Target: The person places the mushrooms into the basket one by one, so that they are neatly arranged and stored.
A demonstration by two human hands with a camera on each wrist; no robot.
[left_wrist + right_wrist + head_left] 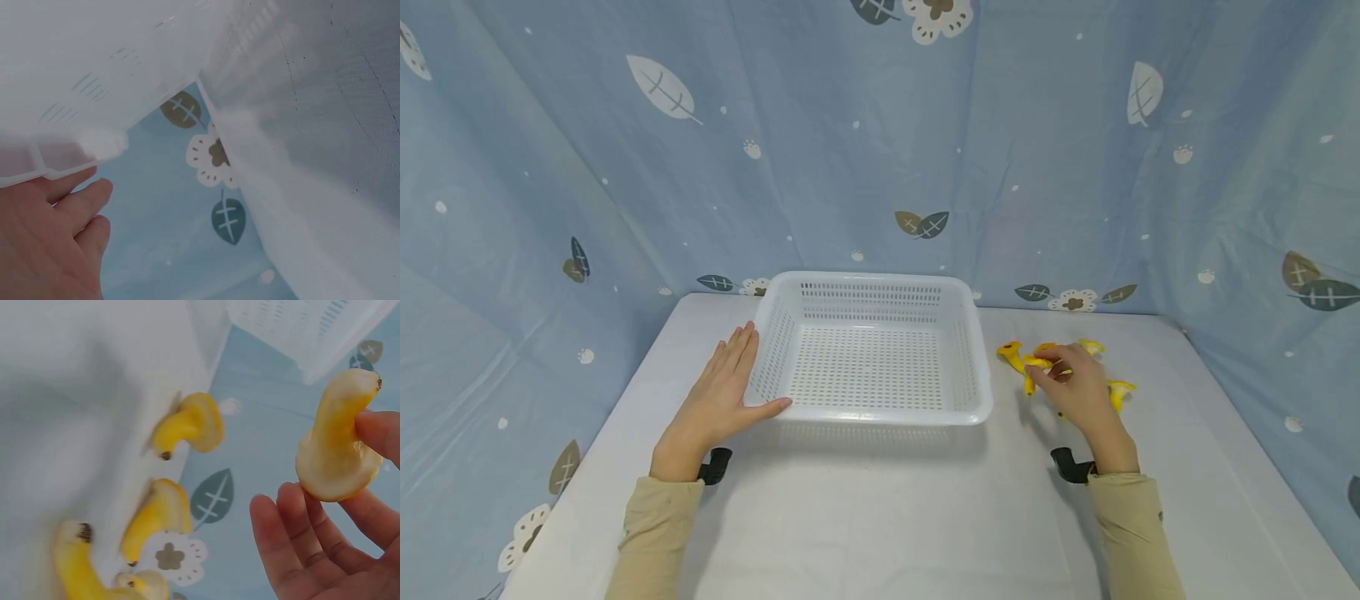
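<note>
A white plastic basket (865,416) with slotted sides and a perforated bottom stands upright on the table. My left hand (718,392) lies along its left side with straight fingers, the thumb resting on the front-left rim. In the left wrist view, the fingertips (84,200) are against the basket's edge. To the basket's right, my right hand (1081,392) pinches a yellow mushroom (340,434) between thumb and fingers. Its pale stem has a dark end. More yellow mushrooms (1011,355) lie around that hand, some partly hidden by it. A curved one (203,422) shows in the right wrist view.
A white cloth covers the table (887,517). Blue fabric (820,167) with leaf and flower prints hangs behind it and at both sides. Black curved pieces are at the left wrist (717,465) and the right wrist (1070,467).
</note>
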